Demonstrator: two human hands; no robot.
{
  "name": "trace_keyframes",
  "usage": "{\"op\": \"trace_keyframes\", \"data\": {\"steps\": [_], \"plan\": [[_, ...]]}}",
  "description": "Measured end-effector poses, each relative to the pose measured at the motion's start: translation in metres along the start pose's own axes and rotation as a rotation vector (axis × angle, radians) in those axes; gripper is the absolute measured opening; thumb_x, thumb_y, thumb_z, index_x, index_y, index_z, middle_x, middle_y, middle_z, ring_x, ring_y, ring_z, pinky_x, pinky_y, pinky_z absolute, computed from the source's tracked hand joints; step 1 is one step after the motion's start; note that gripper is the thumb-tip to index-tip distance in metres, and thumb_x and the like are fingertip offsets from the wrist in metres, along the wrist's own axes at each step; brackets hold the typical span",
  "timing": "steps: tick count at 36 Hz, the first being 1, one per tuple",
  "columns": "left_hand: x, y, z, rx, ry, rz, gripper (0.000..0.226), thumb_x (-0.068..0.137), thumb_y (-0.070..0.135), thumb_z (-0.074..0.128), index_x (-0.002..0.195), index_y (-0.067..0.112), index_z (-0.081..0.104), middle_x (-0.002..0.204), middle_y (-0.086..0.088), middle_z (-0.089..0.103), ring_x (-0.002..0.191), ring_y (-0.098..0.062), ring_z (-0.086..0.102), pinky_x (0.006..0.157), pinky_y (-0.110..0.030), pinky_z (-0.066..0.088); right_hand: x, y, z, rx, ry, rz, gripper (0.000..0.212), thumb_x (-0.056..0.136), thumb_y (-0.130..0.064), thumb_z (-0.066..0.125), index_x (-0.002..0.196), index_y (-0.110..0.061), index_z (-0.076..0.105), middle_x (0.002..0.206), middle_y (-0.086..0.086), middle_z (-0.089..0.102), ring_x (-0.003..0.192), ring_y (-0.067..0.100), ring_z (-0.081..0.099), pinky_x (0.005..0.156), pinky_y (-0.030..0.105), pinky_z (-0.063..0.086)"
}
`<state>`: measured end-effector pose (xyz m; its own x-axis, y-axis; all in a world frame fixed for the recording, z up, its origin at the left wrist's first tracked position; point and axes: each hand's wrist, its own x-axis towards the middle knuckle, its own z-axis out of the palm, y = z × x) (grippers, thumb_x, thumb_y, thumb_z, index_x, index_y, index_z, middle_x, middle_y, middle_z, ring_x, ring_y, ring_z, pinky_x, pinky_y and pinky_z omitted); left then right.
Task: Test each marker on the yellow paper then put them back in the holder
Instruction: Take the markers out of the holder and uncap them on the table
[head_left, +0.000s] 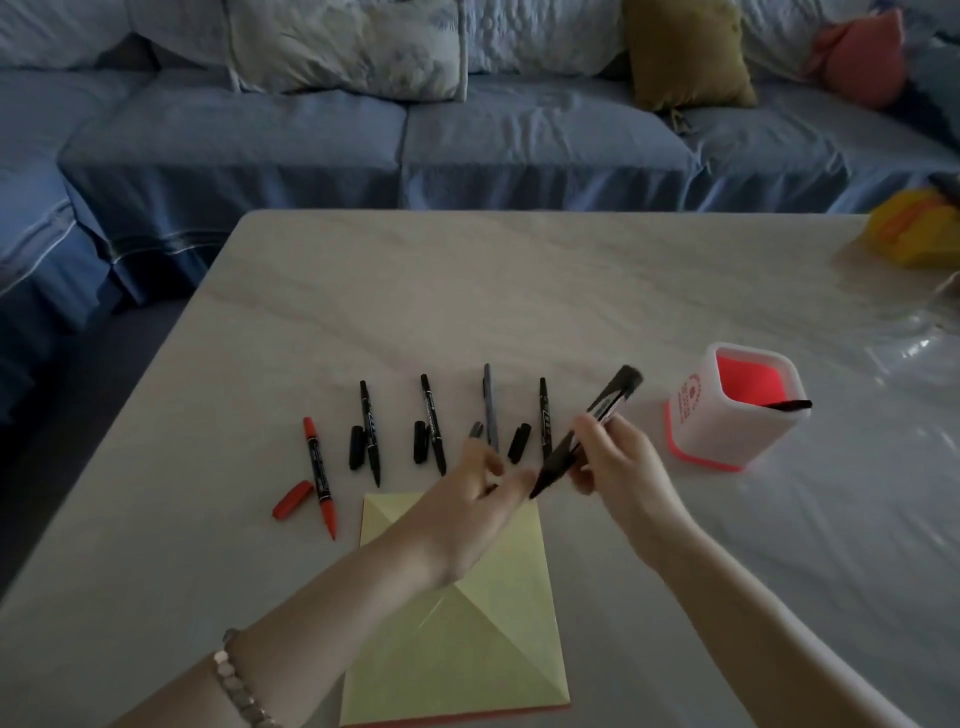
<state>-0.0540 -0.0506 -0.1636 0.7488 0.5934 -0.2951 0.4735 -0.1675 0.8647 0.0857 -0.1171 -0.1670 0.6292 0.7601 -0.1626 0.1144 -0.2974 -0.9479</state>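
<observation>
My right hand (618, 457) grips a thick black marker (592, 426), held slanted with its tip down toward my left hand (478, 499). The left hand's fingers pinch at the marker's lower end; whether they hold a cap is hidden. Both hands hover over the top of the yellow paper (467, 634), which shows fold creases. On the table lie a red marker (319, 475) with its red cap (292, 500) beside it, several black markers (370, 431) with loose caps, and a grey pen (491, 405). The white holder (727, 415) with a pink inside stands to the right, one marker in it.
The pale table (467, 291) has a yellow object (914, 228) at its far right and clear plastic (924, 332) near it. A blue sofa (415, 130) with cushions stands behind the table.
</observation>
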Motion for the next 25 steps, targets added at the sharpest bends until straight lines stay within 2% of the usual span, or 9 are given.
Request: {"op": "trace_keyframes", "data": {"steps": [3,6,9,12,16,19,22,23,25], "plan": [[-0.005,-0.011,-0.007,-0.016,0.117,-0.02,0.009,0.098,0.022,0.032,0.106,0.02,0.035,0.067,0.001,0.038,0.053,-0.007,0.033,0.048,-0.017,0.029,0.022,0.0,-0.024,-0.437,-0.013,0.0,0.04,0.09,-0.029,0.047,0.053,-0.015,0.043,0.042,-0.004,0.047,0.03,0.005,0.04,0.041,0.021,0.033],[-0.01,-0.02,-0.011,0.012,0.154,-0.002,0.022,0.098,0.014,0.031,0.119,0.021,0.032,0.083,0.002,0.05,0.045,-0.002,0.034,0.042,-0.013,0.03,0.045,0.007,-0.035,-0.714,-0.088,0.073,0.041,0.089,-0.033,0.05,0.054,-0.012,0.045,0.05,0.002,0.048,0.048,0.018,0.048,0.048,0.028,0.036],[-0.01,-0.024,-0.01,0.024,0.197,0.004,0.035,0.098,0.016,0.037,0.131,0.023,0.027,0.1,0.024,0.046,0.058,0.005,0.04,0.051,-0.003,0.037,0.062,0.015,-0.032,-0.886,-0.078,0.131,0.041,0.089,-0.031,0.052,0.057,-0.01,0.039,0.056,0.004,0.043,0.056,0.024,0.046,0.045,0.027,0.032],[-0.006,-0.025,-0.01,0.062,0.298,0.025,0.038,0.094,0.021,0.048,0.13,0.021,0.037,0.111,0.018,0.047,0.084,0.007,0.047,0.066,0.0,0.036,0.067,0.025,-0.03,-1.052,-0.055,0.151,0.035,0.091,-0.03,0.051,0.066,-0.008,0.04,0.059,0.002,0.036,0.053,0.017,0.04,0.044,0.025,0.029],[0.007,-0.019,-0.003,0.176,0.327,0.104,0.021,0.088,0.023,0.059,0.109,0.02,0.058,0.105,0.008,0.06,0.09,0.001,0.054,0.074,-0.004,0.042,0.065,0.039,-0.034,-1.028,-0.001,0.144,0.027,0.089,-0.027,0.053,0.072,-0.009,0.04,0.067,0.002,0.042,0.069,0.024,0.047,0.053,0.025,0.036],[0.024,-0.006,0.017,0.243,0.33,0.151,0.022,0.087,0.024,0.06,0.108,0.016,0.06,0.108,0.003,0.055,0.094,-0.01,0.055,0.084,-0.018,0.043,0.056,0.04,-0.038,-0.967,0.031,0.124,0.029,0.089,-0.037,0.053,0.086,-0.009,0.043,0.065,0.001,0.04,0.075,0.029,0.053,0.06,0.029,0.037],[0.047,0.006,0.038,0.366,0.286,0.165,0.024,0.09,0.026,0.055,0.109,0.012,0.059,0.109,-0.002,0.052,0.099,-0.02,0.054,0.085,-0.027,0.041,0.037,0.029,-0.05,-0.884,0.088,0.054,0.037,0.089,-0.041,0.051,0.104,-0.006,0.052,0.09,0.01,0.057,0.094,0.034,0.058,0.069,0.031,0.042],[0.056,0.008,0.044,0.432,0.267,0.168,0.023,0.091,0.027,0.053,0.107,0.011,0.059,0.108,-0.004,0.053,0.1,-0.022,0.053,0.085,-0.03,0.04,0.03,0.024,-0.056,-0.844,0.132,0.025,0.038,0.089,-0.038,0.052,0.108,-0.005,0.053,0.095,0.013,0.061,0.095,0.035,0.059,0.073,0.033,0.046],[0.074,0.011,0.056,0.567,0.253,0.177,0.023,0.093,0.028,0.049,0.102,0.01,0.058,0.106,-0.006,0.054,0.103,-0.024,0.05,0.084,-0.032,0.039,0.015,0.013,-0.072,-0.79,0.22,-0.074,0.032,0.088,-0.032,0.055,0.109,-0.008,0.056,0.09,0.011,0.065,0.086,0.033,0.06,0.072,0.033,0.048]]}}
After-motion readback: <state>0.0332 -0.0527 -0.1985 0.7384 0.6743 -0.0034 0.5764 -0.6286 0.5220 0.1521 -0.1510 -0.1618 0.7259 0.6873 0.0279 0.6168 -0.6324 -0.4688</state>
